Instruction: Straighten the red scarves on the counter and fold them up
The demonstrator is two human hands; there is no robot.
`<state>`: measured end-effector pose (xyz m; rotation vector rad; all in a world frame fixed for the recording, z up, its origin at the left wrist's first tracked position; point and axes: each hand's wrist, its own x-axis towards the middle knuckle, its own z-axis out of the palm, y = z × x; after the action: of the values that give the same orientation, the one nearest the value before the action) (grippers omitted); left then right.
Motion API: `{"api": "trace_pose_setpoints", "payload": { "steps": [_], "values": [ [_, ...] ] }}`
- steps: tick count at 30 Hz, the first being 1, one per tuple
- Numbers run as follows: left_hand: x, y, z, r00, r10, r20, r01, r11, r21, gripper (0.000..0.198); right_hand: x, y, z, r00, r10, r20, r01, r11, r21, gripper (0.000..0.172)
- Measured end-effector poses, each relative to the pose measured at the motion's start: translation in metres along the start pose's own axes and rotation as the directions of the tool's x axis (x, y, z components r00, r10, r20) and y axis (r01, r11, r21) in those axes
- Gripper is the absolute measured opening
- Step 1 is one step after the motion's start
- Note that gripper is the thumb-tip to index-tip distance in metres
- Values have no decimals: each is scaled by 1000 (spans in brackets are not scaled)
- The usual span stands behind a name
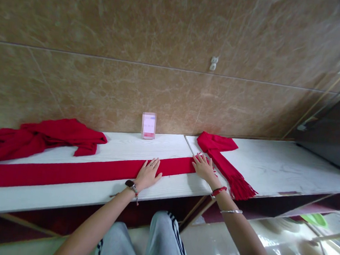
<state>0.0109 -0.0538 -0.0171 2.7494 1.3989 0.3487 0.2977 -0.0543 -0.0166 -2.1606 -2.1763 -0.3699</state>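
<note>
A long red scarf (94,171), folded into a narrow strip, lies across the white table (62,197). My left hand (148,174) rests flat on its middle stretch, fingers spread. Over the scarf's fringed right end lies my right hand (203,168), fingers apart and palm down, hiding part of the fringe. Just right of that hand is a second red scarf (224,164), folded over itself, its fringe hanging toward the table's front edge. Far left, a crumpled heap of red cloth (59,135) lies behind the strip.
A phone-like upright card with a blurred face (148,125) leans against the brown marbled wall (102,90). A small white cat-shaped hook (213,63) is fixed to the wall. At the right end stands a dark box-like object (333,130). A green basin (314,219) sits low at right.
</note>
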Motion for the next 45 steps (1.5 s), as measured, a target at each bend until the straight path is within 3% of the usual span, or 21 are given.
{"api": "trace_pose_setpoints", "payload": {
  "steps": [3,6,9,13,16,20,23,25,28,32,36,40,45],
  "values": [
    [-1,-7,-14,997,11,78,-1,992,-128,59,7,-43,-7,992,-112,-51,116,989,87,46],
    [-14,-28,-32,997,-61,53,69,984,-166,58,13,-97,-15,951,-305,-60,311,932,188,48],
    [-43,-58,-43,981,-193,3,192,978,-78,58,20,-152,-21,903,-424,-69,427,869,248,48],
    [-99,-102,-43,934,-356,-26,356,932,66,56,20,-211,-23,837,-542,-72,540,797,270,50],
    [-139,-132,-43,895,-441,-64,446,886,130,52,16,-230,-17,798,-596,-93,599,763,243,49],
    [-184,-171,-57,849,-526,-51,527,835,158,49,15,-225,-2,755,-643,-125,655,733,187,48],
    [-215,-199,-69,776,-628,-52,627,761,169,49,20,-225,3,761,-641,-104,649,743,163,48],
    [-234,-217,-75,743,-665,-77,666,723,181,49,23,-239,-2,778,-618,-113,628,759,170,48],
    [-256,-239,-84,778,-614,-134,627,751,207,43,22,-282,-23,752,-637,-167,657,707,261,47],
    [-278,-269,-100,852,-499,-158,523,823,223,34,11,-364,-58,606,-758,-241,768,480,423,41],
    [-298,-297,-112,882,-459,-105,470,845,255,33,-2,-429,-77,576,-777,-253,774,419,474,37],
    [-313,-313,-116,900,-433,-57,431,859,276,31,-6,-458,-78,574,-781,-248,784,436,442,31],
    [-318,-325,-118,912,-410,-22,397,868,298,30,-3,-467,-76,597,-771,-222,778,488,396,30]
  ]
}}
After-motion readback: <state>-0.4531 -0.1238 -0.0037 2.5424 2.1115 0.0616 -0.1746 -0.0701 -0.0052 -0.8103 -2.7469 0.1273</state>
